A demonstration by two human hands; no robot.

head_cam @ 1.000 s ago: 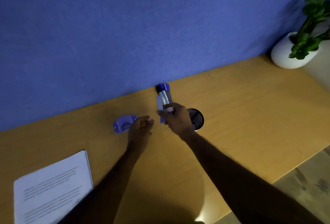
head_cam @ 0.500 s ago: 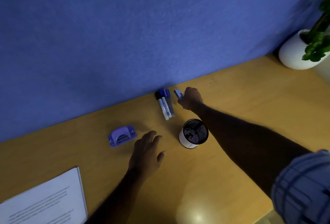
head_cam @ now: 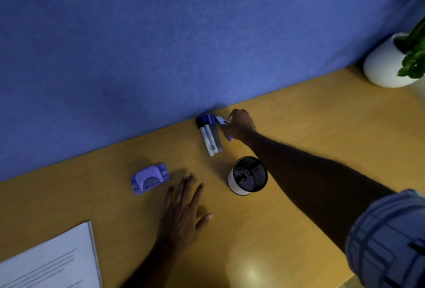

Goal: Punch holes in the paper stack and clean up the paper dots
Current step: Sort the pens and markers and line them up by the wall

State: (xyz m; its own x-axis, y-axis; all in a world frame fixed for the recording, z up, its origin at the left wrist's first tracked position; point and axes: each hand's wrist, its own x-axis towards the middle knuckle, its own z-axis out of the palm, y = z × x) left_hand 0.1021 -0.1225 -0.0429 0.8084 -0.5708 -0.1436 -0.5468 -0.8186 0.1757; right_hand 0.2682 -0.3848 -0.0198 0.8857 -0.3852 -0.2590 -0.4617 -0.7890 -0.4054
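Observation:
A purple hole punch (head_cam: 150,178) sits on the wooden desk (head_cam: 299,131) left of centre. The printed paper stack (head_cam: 49,262) lies at the bottom left corner. My left hand (head_cam: 184,209) rests flat on the desk with fingers spread, just right of the punch and not touching it. My right hand (head_cam: 240,124) reaches to the back by the wall, fingers curled on a small blue and white item (head_cam: 222,121) beside a row of markers (head_cam: 209,133). No paper dots are visible.
A black mesh pen cup (head_cam: 248,176) stands between my two arms. A white pot with a green plant (head_cam: 388,62) sits at the back right. The blue partition wall (head_cam: 161,35) runs along the desk's far edge.
My right hand laid the markers down by the wall and moved right to the small blue item. My left hand drew back from the punch area and flattened on the desk.

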